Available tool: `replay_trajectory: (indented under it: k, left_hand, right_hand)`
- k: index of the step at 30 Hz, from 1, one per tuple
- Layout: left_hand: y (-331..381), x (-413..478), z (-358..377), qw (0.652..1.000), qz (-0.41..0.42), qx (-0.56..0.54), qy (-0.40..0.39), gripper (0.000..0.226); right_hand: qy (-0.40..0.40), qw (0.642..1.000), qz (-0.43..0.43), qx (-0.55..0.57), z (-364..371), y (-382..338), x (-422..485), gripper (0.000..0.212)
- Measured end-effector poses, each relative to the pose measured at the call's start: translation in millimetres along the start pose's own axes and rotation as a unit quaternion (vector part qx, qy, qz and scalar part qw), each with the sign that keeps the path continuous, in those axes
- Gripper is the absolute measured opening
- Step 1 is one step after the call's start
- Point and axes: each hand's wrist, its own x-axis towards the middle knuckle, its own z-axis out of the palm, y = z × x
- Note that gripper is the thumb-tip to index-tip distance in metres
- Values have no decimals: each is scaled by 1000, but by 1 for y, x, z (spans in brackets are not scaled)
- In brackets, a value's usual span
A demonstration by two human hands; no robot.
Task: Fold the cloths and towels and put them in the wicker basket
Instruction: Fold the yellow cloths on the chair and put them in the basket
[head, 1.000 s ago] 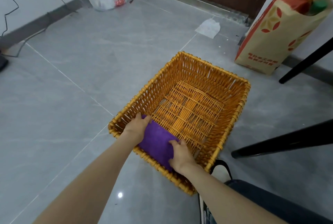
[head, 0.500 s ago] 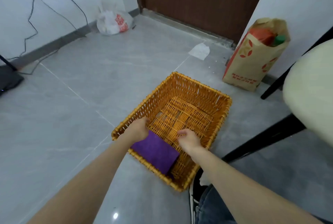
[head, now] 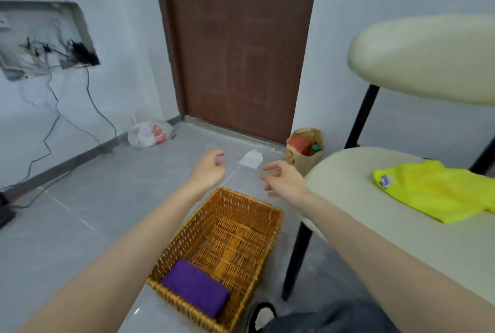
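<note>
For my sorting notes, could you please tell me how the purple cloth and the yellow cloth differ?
The purple cloth is folded neatly; the yellow cloth lies loose and rumpled. The purple cloth sits in the wicker basket; the yellow cloth lies on the chair seat. Both lie untouched.

I log: basket [head: 184, 233], 1; purple cloth [head: 195, 288], 1; yellow cloth [head: 439, 190], 1; plastic bag [head: 147, 134], 1; paper bag [head: 304, 154], 1; chair [head: 375, 193], seemingly 1.

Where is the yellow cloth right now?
In the head view the yellow cloth lies at the right on the cream chair seat. It is past the right hand and to the right of the wicker basket on the floor.
</note>
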Motion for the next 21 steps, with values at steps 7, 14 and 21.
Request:
replay_trajectory:
  k: [7,14,21]
  left_hand:
    - [114,-26,38,993,104,-22,-48,41]
    - [174,-51,132,973,160,51,-156,44]
    - [181,-51,207,950,196,127,-206,54]
  right_hand:
    - [103,993,-17,-46,-131,2,-49,20]
    - [131,971,57,-191,-230,67,-98,37]
    - [80,946,57,-310,-259,130,-101,50]
